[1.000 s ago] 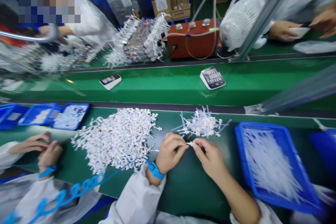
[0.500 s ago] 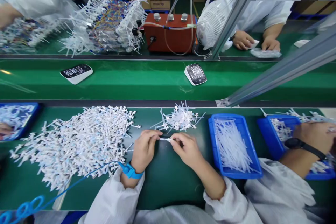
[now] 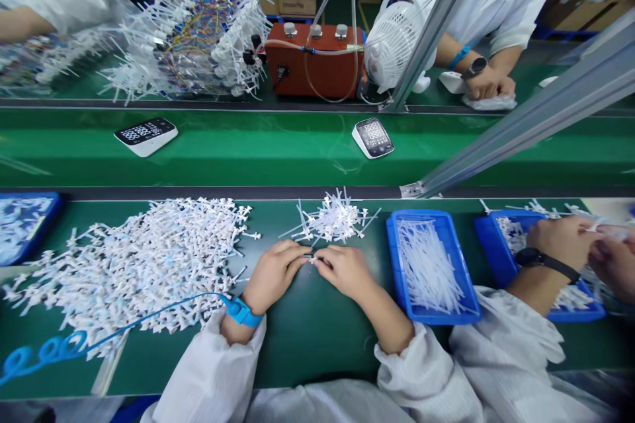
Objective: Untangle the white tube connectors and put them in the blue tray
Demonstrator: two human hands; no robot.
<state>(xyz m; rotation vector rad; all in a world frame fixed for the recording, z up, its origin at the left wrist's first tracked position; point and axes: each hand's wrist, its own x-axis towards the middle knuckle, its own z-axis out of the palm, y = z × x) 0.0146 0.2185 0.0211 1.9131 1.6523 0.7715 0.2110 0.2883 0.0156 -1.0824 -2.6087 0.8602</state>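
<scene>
"How much is there at the far left?"

"One blue tray (image 3: pixel 55 206), cut off by the edge of view, with small white and pale blue parts in it. Next comes a broad heap (image 3: pixel 149 264) of white pieces spread over the green worktop (image 3: pixel 317 344). A blue coiled cord (image 3: pixel 42 353) crosses its near side, up to a blue strap (image 3: pixel 243 312) around the left wrist."

"And the hands?"

"At the middle, nearly touching. The left hand (image 3: pixel 278 274) reaches in with thumb and fingertips closed in a pinch. Between it and the right hand (image 3: pixel 347 271) is a small white piece (image 3: pixel 312 260), just above the worktop. The right hand pinches it too; the fingers hide most of it."

"What is around them?"

"Just beyond, a small pile (image 3: pixel 337 217) of tubes with white fittings. To the right, a blue bin (image 3: pixel 441 317) full of loose whitish tubes (image 3: pixel 429 264)."

"Farthest right?"

"Another blue container (image 3: pixel 489 251) holding white parts, and over it a co-worker's hand (image 3: pixel 565 244) with a black wristband (image 3: pixel 546 264). I can't tell what that hand holds."
</scene>
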